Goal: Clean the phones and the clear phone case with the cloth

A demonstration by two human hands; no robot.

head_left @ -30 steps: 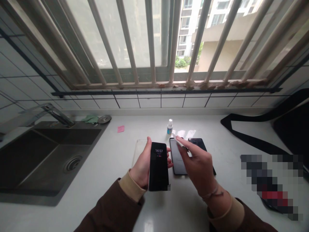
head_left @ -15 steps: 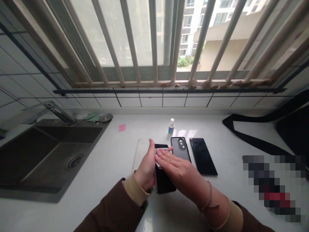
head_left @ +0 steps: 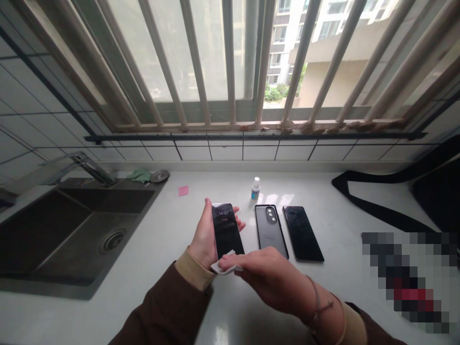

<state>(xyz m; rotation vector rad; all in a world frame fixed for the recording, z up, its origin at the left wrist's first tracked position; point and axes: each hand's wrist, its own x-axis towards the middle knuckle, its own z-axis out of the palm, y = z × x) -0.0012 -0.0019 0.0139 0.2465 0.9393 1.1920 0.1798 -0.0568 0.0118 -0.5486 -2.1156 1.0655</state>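
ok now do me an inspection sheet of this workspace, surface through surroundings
Surface: glossy white countertop
Things in hand: black rectangular phone, screen reading 14:57; thin white wipe at its lower end
Clutter: grey phone case with black rim, second black phone, small white-capped bottle, square pink paper slip
Hands: left hand holds the lit phone; right hand holds the wipe
Cables: nothing seen
Surroundings: dark grey rectangular sink, barred window, black strap

Left hand point(head_left: 202, 241) cupped, thumb extended; right hand point(head_left: 268, 273) palm-down.
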